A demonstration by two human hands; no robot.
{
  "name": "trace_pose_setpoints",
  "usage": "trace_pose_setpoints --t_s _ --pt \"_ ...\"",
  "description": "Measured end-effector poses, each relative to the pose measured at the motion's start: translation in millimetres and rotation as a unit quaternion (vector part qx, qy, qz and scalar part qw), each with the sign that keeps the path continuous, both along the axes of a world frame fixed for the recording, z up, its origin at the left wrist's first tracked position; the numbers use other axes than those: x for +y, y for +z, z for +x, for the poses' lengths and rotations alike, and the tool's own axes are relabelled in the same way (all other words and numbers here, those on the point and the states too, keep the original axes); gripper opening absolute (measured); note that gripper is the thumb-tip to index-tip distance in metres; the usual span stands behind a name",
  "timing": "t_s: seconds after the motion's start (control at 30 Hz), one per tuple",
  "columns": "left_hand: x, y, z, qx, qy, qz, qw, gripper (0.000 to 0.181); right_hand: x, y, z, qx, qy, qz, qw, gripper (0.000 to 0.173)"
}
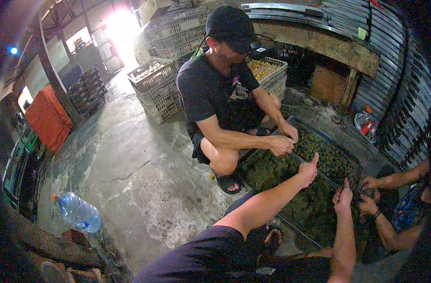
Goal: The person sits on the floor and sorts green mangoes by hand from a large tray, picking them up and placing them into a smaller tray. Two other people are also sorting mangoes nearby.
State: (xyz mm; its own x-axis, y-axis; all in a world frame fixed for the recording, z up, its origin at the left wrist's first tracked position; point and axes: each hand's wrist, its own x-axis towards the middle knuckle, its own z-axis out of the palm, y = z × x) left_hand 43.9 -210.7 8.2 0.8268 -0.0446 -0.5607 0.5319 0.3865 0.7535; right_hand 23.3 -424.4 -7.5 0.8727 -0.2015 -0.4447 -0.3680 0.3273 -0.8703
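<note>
My left hand (pixel 309 171) is held over a thin metal bar (pixel 327 178) that crosses a low, dark tray or frame, one digit raised and the others curled. My right hand (pixel 344 196) is near the bar's lower right end in a similar pose. Whether either hand pinches something small cannot be told. Beyond the bar lie many small, round, greenish-brown pieces (pixel 312 145); nearer me is a dark, mossy-looking surface (pixel 307 208). A crouching person's two hands (pixel 284 141) meet at the bar's upper left end. Another person's hands (pixel 369 196) are right of mine.
Slatted plastic crates (pixel 158 90) stand behind the crouching person, one with yellowish pieces (pixel 263 69). A large clear plastic water bottle (pixel 79 212) lies on the concrete floor (pixel 130 159) at left. A round dish with a red item (pixel 367 127) sits near the corrugated metal wall (pixel 381 78).
</note>
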Motion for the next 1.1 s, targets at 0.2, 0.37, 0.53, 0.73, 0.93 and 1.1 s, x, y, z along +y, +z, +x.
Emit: trace_pose_setpoints --t_s 0.2,0.37,0.53,0.73,0.93,1.1 --pt "5 -30 6 -0.063 -0.018 -0.046 0.997 0.041 1 1 0 -0.057 0.008 0.079 0.995 0.029" --pt "5 -11 -8 -0.005 0.007 -0.094 0.996 0.052 -25 -5 -3 0.013 -0.016 0.059 0.998 0.033" --pt "2 10 -26 -0.034 0.025 -0.029 0.999 0.062 -13 9 -15 0.002 0.025 0.011 1.000 0.033" --pt "-12 -4 -15 -0.051 -0.020 -0.060 0.997 0.051 -7 11 -19 -0.049 0.042 0.038 0.997 0.023" --pt "-1 -29 -5 -0.019 0.024 -0.051 0.998 0.036 1 17 -23 -0.015 -0.008 0.085 0.996 0.022" --pt "-1 -1 -16 -0.014 -0.042 -0.033 0.998 0.057 -18 14 -18 0.007 0.050 -0.001 0.999 0.025"
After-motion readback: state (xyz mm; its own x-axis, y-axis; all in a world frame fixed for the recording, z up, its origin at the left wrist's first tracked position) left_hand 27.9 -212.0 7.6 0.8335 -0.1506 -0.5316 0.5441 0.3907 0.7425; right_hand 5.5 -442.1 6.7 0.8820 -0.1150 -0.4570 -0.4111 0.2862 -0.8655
